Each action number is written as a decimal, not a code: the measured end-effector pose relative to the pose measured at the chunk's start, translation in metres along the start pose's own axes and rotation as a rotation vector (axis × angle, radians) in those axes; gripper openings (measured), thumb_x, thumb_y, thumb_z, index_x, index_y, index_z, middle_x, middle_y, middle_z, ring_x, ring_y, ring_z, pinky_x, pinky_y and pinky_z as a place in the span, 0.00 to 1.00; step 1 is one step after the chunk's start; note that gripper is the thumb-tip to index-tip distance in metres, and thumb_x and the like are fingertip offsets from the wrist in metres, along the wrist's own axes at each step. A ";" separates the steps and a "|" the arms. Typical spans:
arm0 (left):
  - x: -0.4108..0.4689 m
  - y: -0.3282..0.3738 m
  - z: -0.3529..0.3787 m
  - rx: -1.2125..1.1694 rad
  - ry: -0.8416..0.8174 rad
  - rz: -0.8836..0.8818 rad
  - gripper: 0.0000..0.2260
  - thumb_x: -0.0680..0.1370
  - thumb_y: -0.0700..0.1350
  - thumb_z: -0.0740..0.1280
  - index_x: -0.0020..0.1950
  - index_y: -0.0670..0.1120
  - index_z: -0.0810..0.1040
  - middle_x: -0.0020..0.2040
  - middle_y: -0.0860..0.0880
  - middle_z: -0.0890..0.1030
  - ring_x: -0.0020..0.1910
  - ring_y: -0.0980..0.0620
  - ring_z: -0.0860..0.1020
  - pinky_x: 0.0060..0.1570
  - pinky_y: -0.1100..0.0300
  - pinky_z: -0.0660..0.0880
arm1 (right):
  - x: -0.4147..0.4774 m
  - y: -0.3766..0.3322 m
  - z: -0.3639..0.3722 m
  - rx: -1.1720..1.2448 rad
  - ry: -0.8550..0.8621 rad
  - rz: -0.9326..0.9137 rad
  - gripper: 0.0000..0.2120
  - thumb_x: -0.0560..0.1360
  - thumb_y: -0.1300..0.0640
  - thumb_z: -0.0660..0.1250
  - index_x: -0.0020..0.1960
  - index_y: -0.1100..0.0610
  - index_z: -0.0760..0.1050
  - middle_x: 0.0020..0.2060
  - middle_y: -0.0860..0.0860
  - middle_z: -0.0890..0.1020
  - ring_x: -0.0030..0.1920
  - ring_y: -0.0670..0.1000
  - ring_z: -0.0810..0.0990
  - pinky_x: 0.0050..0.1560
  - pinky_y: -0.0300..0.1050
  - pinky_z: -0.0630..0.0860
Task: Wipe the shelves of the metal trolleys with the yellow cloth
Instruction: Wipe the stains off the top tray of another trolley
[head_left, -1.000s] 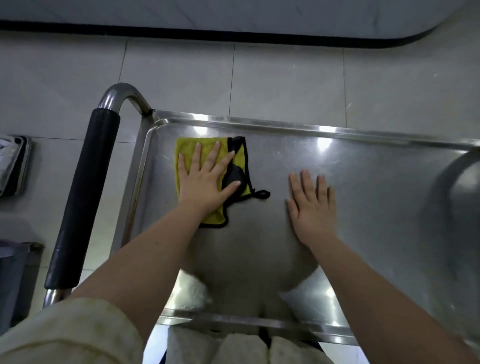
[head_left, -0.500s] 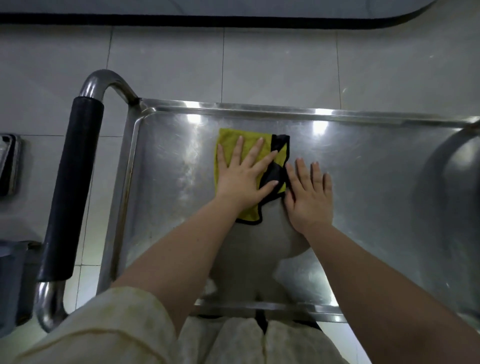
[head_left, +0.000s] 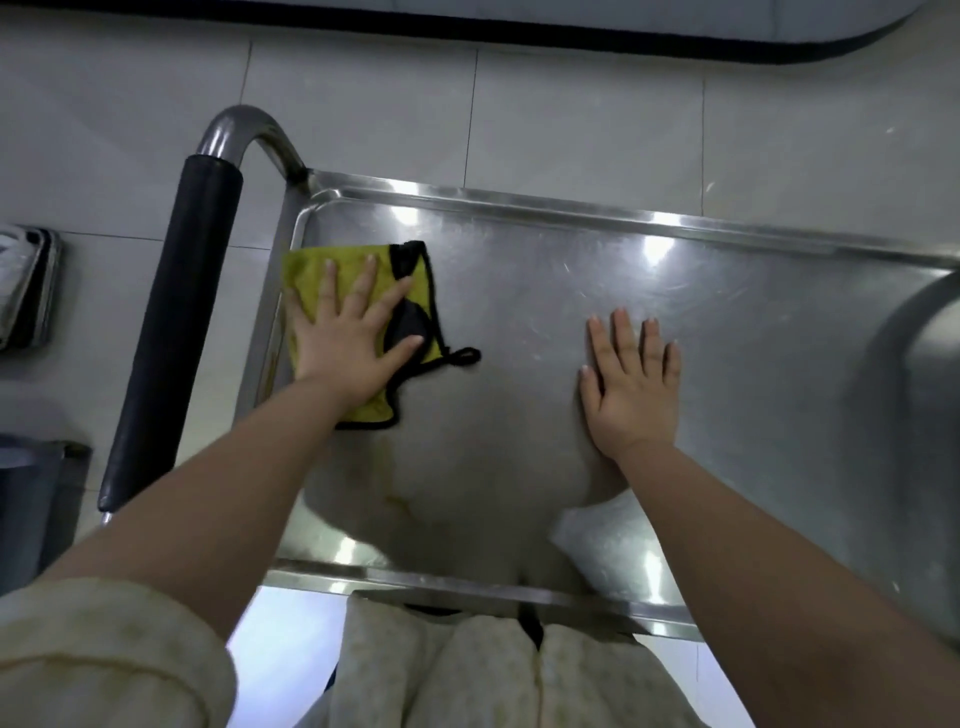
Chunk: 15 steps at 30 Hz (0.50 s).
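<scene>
The largest item is the shiny stainless-steel top shelf (head_left: 519, 291) of the trolley, a flat tray with a low raised rim. It looks hard, smooth and rigid, so a wipe needs steady downward pressure rather than care. Along its left end runs the black padded push handle (head_left: 169, 332) on a bent steel tube. The right hand (head_left: 634, 389) lies palm-down on bare metal near the middle of the shelf, fingers straight and close together, holding nothing. It appears to brace the person or steady the trolley. The left hand (head_left: 343, 348) lies palm-down at the left end of the shelf, fingers straight and spread. It presses the yellow microfibre cloth (head_left: 306, 270) with black edging flat against the metal and grips none of it. The cloth sits just inside the left rim, touching it or nearly so, well apart from the right hand. By its look the cloth is light, soft and limp. It will slide easily on steel and may bunch or fold under an uneven push. It is best handled under a flat, spread palm at its centre, as here. To lift it, pinch an edge or the small black hanging loop (head_left: 465, 356) trailing from its right corner.
</scene>
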<state>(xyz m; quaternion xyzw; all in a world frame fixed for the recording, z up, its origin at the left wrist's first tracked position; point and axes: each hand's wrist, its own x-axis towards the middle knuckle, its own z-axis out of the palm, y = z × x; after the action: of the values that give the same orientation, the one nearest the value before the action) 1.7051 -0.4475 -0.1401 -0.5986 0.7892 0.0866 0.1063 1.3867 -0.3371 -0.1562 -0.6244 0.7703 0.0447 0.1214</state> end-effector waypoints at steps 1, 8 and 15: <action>-0.004 0.020 0.002 -0.007 0.001 0.025 0.32 0.72 0.74 0.41 0.76 0.69 0.42 0.80 0.56 0.41 0.78 0.40 0.40 0.68 0.27 0.42 | 0.000 0.000 0.000 -0.005 -0.004 0.003 0.29 0.80 0.40 0.41 0.79 0.43 0.44 0.79 0.47 0.46 0.78 0.56 0.40 0.75 0.55 0.34; -0.023 0.164 0.011 -0.014 0.007 0.434 0.31 0.74 0.71 0.50 0.77 0.66 0.52 0.81 0.53 0.48 0.78 0.36 0.43 0.66 0.25 0.41 | -0.001 0.003 -0.005 -0.025 -0.011 -0.029 0.32 0.77 0.46 0.40 0.79 0.54 0.55 0.79 0.49 0.50 0.78 0.58 0.44 0.76 0.59 0.40; -0.023 0.067 0.008 -0.013 0.034 0.311 0.34 0.72 0.75 0.49 0.76 0.69 0.46 0.80 0.58 0.44 0.79 0.44 0.42 0.71 0.32 0.41 | 0.000 0.001 -0.006 0.010 -0.031 -0.004 0.29 0.79 0.43 0.39 0.79 0.44 0.46 0.79 0.47 0.48 0.78 0.54 0.41 0.75 0.54 0.36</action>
<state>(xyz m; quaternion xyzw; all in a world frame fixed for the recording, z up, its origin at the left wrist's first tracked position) 1.6473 -0.4064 -0.1406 -0.4713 0.8735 0.0970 0.0745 1.3849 -0.3383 -0.1508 -0.6244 0.7675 0.0503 0.1366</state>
